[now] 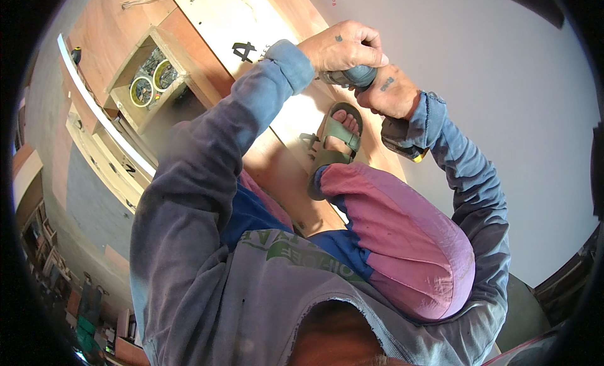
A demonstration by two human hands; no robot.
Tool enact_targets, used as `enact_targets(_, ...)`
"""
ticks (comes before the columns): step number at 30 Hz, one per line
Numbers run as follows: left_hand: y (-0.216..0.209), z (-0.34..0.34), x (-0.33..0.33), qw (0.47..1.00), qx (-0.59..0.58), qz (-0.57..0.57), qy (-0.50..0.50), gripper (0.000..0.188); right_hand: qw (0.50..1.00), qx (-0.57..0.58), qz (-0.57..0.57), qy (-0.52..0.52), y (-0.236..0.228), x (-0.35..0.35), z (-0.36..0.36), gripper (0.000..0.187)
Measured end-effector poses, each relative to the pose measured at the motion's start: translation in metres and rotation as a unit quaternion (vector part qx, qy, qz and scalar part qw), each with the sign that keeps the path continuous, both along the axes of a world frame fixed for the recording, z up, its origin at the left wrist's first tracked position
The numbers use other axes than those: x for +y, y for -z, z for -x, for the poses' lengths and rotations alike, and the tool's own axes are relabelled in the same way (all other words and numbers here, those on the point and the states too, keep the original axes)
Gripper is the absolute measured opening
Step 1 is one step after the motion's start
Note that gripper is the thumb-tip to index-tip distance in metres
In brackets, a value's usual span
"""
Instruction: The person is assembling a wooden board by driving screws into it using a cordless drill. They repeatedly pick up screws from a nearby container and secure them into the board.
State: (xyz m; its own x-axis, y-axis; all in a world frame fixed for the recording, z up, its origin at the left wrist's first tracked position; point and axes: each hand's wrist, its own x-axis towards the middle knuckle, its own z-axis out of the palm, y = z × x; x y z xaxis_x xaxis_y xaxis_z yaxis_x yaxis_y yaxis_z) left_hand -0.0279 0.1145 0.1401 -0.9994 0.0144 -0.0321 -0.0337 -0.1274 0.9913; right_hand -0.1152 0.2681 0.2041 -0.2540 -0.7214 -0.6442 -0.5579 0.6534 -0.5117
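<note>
My right hand (395, 92) is wrapped round the handle of a cordless drill (360, 76). The drill's battery base (402, 138), dark with a yellow mark, sticks out below my right wrist. Over the front of the drill lies my left hand (343, 48), fingers curled and thumb pinched against them beside my right hand. What the left fingertips pinch, if anything, is hidden. Beneath both hands are a pale wooden board (233, 26) with black lettering and my sandalled foot (340, 136).
To the left stands a wooden box (116, 83) with two round yellowish tubs (141, 91) among loose dark hardware. A long white curved strip (94, 101) runs past it, near slatted wood (104, 158). A large pale grey panel (503, 146) fills the right side.
</note>
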Motion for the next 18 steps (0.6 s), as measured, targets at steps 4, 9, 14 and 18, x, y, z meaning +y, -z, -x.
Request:
enact_targets(4, 0.004, -0.001, 0.002, 0.999, -0.004, -0.035, -0.008, 0.021, 1.000, -0.027, 0.011, -0.001, -0.004, -0.002, -0.001, 0.022)
enact_targets(9, 0.008, 0.001, 0.004, 1.000, -0.005, -0.011, -0.015, 0.021, 1.000, -0.024, -0.008, -0.011, -0.013, -0.005, -0.003, 0.022)
enact_targets(14, 0.008, -0.005, 0.004, 0.999, -0.005, -0.005, -0.045, 0.021, 0.999, -0.035, -0.027, -0.012, -0.001, -0.004, 0.001, 0.021)
enact_targets(18, -0.005, -0.002, 0.047, 0.941, 0.087, 0.081, -0.317, 0.022, 0.997, -0.028, -0.009, -0.066, 0.006, 0.002, 0.014, 0.018)
